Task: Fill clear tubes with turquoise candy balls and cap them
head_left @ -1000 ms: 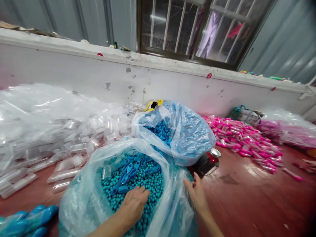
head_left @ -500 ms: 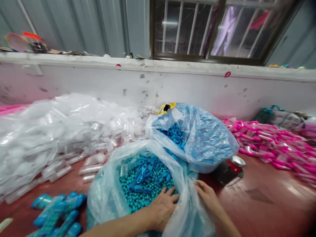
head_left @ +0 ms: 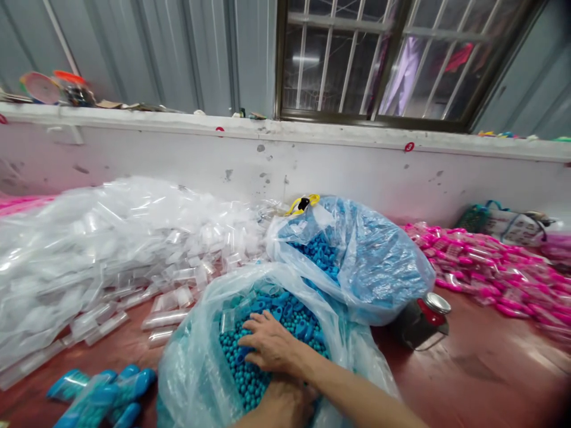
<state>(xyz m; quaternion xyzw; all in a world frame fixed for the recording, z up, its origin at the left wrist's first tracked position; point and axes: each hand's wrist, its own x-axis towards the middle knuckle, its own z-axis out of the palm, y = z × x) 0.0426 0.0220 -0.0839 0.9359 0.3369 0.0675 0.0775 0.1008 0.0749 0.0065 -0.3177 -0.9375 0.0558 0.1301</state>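
- Our right hand (head_left: 270,343) spreads its fingers over the turquoise beads (head_left: 252,386) and blue looped plastic pieces (head_left: 307,330) inside the bead bag (head_left: 187,359), with nothing visible in its grasp; a careless sweep could flick beads over the rim.
- Our left hand (head_left: 283,401) sits in the near part of the bead bag, its fingers hidden behind our right wrist, so we cannot tell what it grasps; overlapped like this, our arms could knock each other.
- The bead bag's soft film could sag under a leaning forearm and spill beads onto the floor (head_left: 482,368).
- Just behind the bead bag, the blue bag (head_left: 383,267) lies open; a shove could tip pieces out.
- Left of the bead bag, clear tubes (head_left: 167,319) and bead-filled tubes (head_left: 89,399) could roll if nudged.
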